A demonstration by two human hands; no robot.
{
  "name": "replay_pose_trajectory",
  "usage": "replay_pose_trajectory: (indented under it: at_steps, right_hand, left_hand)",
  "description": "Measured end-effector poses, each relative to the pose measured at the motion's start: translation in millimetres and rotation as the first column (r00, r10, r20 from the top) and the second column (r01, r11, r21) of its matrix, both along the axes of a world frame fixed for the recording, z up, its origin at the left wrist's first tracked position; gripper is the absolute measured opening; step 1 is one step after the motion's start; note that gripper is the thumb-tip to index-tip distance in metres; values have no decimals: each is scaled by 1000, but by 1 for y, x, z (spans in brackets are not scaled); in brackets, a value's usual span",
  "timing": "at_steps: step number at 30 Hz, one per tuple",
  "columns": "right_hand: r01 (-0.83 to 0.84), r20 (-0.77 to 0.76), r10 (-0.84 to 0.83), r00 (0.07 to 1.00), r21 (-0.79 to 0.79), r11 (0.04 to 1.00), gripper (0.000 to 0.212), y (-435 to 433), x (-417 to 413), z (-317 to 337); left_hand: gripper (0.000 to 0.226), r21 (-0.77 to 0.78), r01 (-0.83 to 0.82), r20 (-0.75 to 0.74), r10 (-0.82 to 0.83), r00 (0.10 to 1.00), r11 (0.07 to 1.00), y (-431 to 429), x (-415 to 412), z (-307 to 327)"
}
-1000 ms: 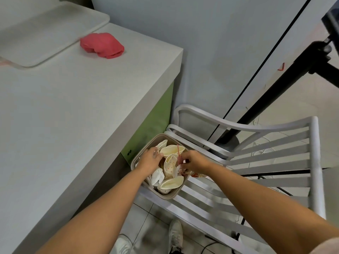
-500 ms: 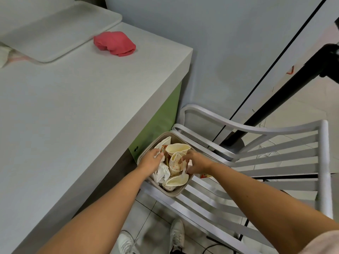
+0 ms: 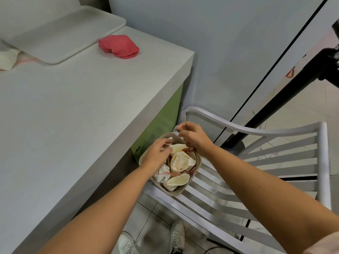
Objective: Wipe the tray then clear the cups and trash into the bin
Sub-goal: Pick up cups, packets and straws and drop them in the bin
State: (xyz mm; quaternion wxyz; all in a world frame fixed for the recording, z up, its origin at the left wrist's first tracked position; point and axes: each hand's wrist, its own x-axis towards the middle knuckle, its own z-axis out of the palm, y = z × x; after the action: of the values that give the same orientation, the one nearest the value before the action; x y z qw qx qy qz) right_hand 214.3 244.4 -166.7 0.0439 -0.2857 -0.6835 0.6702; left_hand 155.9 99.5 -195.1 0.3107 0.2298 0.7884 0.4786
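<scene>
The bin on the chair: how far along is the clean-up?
Done, apparently: the tray lies bare, red cloth beside it, cups and napkins in the bin. In hand: the left hand touches the cups, the right hand hovers above the rim. Left: white trash by the tray.

Tray (image 3: 60, 32) cut off at top-left; left hand (image 3: 156, 154) hides part of bin (image 3: 175, 194) contents

The left hand (image 3: 156, 155) and right hand (image 3: 194, 139) are bare, as are both forearms. A pale pink fabric sleeve (image 3: 328, 244) covers the right upper arm. Two white lace-up sneakers (image 3: 126, 243) are on the feet.
</scene>
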Motion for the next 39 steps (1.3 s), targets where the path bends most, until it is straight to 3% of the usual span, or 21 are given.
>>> replay_pose_trajectory:
  at_steps: [3, 6, 8, 10, 13, 15, 18, 24, 29, 34, 39]
  right_hand:
    - [169, -74, -179, 981, -123, 978, 19, -13, -5, -2]
    - [194, -74, -205, 976, -127, 973, 16, -20, -5, -7]
    - [75, -54, -79, 995, -68, 995, 11, -20, 0, -9]
    - [-164, 25, 164, 986, 13, 986, 6, -18, 8, -8]
    - [-478, 268, 439, 858, 101, 872, 27, -16, 18, -6]
    - [-577, 351, 481, 804, 261, 774, 20, -16, 23, -8]
    - [-669, 460, 486, 743, 500, 550, 17, -13, 29, -13]
    - [-819, 663, 484, 571, 504, 275, 23, -21, 44, -44]
    - [-824, 731, 381, 567, 500, 266, 25, -24, 49, -72]
    - [-808, 708, 389, 590, 522, 275, 46, -27, 47, -65]
    - [-800, 684, 417, 598, 536, 268, 39, -25, 29, -32]
  left_hand:
    - [27, 25, 245, 173, -246, 954, 969, 9, 11, 16]
    - [14, 23, 189, 189, -190, 963, 982, 11, 15, 20]
    - [14, -3, 149, 187, -146, 971, 989, 6, 12, 16]
    - [18, -39, 146, 167, -138, 976, 989, -1, 9, 13]
    - [17, -78, 155, 136, -143, 980, 985, -10, 7, 5]
    - [12, -104, 151, 132, -137, 982, 983, -15, 7, -2]
    - [12, -181, 192, 54, -185, 981, 965, -20, 8, -12]
    - [19, -227, 98, -85, -120, 989, 969, -21, 5, -7]
    - [19, -211, 88, -117, -114, 987, 974, -17, 4, 1]
    - [20, -190, 89, -120, -114, 986, 978, -18, 4, 10]
    - [20, -141, 66, -155, -87, 984, 988, -17, -1, 22]
